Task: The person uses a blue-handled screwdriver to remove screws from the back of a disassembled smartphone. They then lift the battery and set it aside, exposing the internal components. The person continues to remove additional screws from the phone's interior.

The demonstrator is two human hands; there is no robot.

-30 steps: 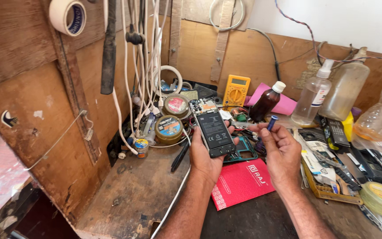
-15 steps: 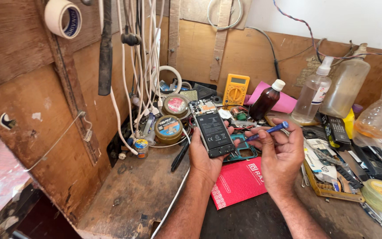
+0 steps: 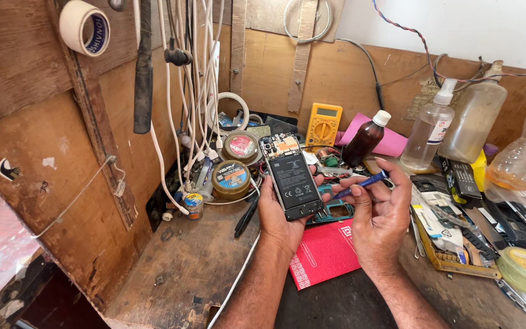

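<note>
My left hand [image 3: 278,219] holds an opened phone [image 3: 291,176] upright, back cover off, its black battery and circuit board showing. My right hand [image 3: 380,213] grips a thin blue screwdriver [image 3: 360,184] between thumb and fingers. The tool's tip points left toward the phone's right edge, close to it; I cannot tell whether it touches. Under the phone lies a teal phone frame [image 3: 335,211], and a red booklet [image 3: 324,254] sits on the wooden bench below both hands.
Round tins [image 3: 231,179] and hanging white cables [image 3: 193,91] crowd the left. A yellow multimeter [image 3: 323,125], a dark brown bottle [image 3: 366,139], a clear spray bottle [image 3: 430,129] and plastic bottles [image 3: 522,159] stand behind. Tools and parts [image 3: 458,231] litter the right side. A tape roll [image 3: 84,28] hangs top left.
My right hand went from open and empty to holding the blue screwdriver, then brought it toward the phone. The left hand kept the phone steady.
</note>
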